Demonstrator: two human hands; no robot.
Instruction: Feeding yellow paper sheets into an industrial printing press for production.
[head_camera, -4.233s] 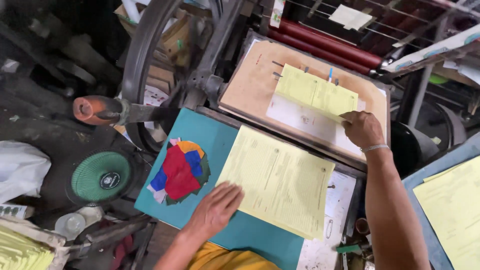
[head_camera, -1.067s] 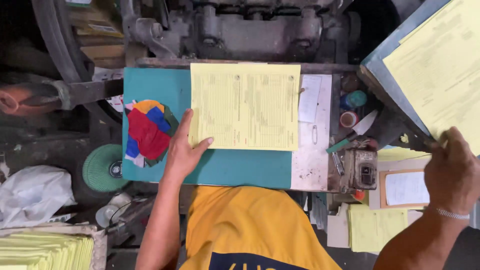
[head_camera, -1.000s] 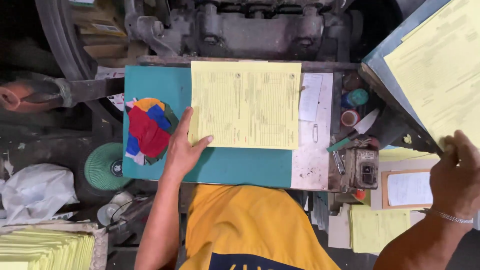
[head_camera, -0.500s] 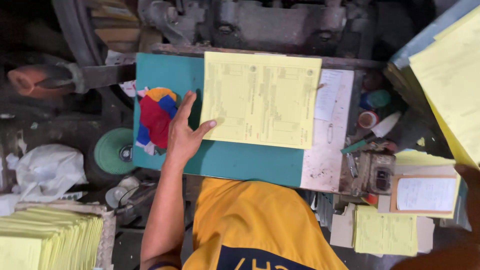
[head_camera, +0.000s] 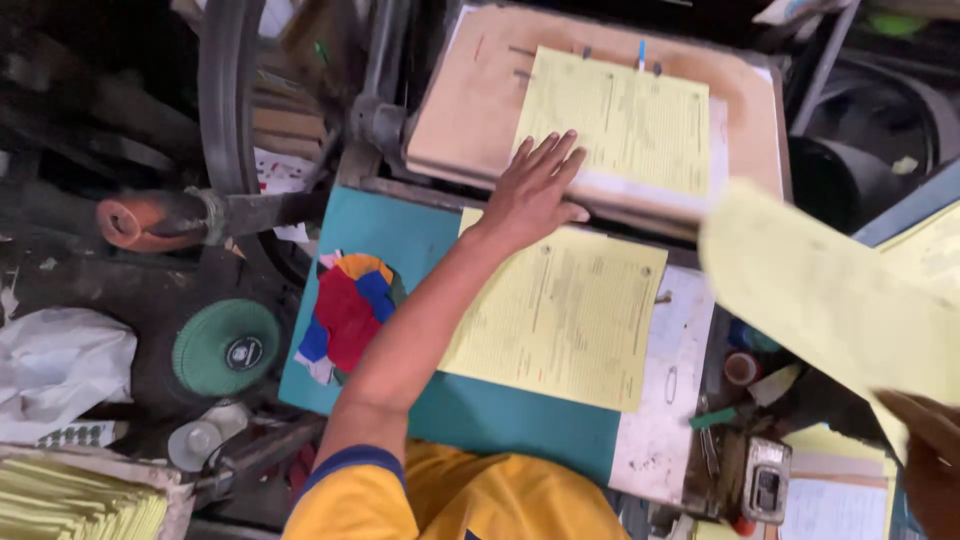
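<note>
- Yellow sheet (head_camera: 830, 300) blurred in mid-swing at the near right, pinched at its lower edge by the right hand (head_camera: 925, 455); fingers closed on the paper, only partly in frame. A second ago, empty and reaching toward the right-hand pile.
- Teal board (head_camera: 400, 240) just ahead, carrying the stack of printed yellow sheets (head_camera: 560, 320), with bright rags (head_camera: 345, 310) lying left of it.
- Left hand (head_camera: 530, 190) now up off that board, fingers spread flat, open, gripping nothing, resting on the edge of the sheet on the brown platen (head_camera: 615, 125).
- Likely the feed step: printed sheet about to come off, fresh one arriving.
</note>
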